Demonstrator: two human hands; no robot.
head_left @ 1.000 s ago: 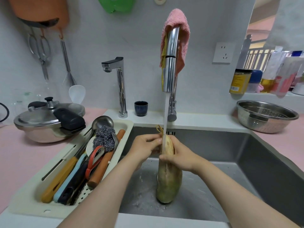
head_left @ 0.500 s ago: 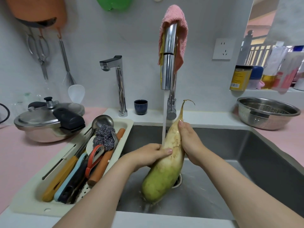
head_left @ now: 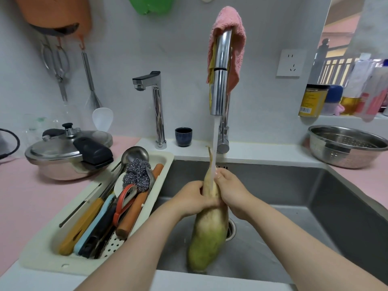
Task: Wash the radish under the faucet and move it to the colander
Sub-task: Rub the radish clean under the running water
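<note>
A long radish (head_left: 207, 234), green at its fat lower end and white toward its thin tip, stands nearly upright over the steel sink (head_left: 294, 196). My left hand (head_left: 194, 198) wraps its pale upper part from the left. My right hand (head_left: 232, 190) grips the same part from the right. A stream of water from the tall chrome faucet (head_left: 219, 80) runs down onto the radish's tip between my hands. The steel colander (head_left: 346, 145) sits on the counter at the far right, apart from both hands.
A cream drainer tray (head_left: 52, 248) with knives, a ladle and a scouring pad lies left of the sink. A pressure cooker (head_left: 69, 150) stands on the pink counter behind it. A second small tap (head_left: 156, 108) and a dark cup (head_left: 183, 137) stand at the back ledge. Bottles and jars line the right shelf.
The radish has swung from a tilt, tip to the right, back to nearly upright under the stream. Both hands have closed together around its upper part.
</note>
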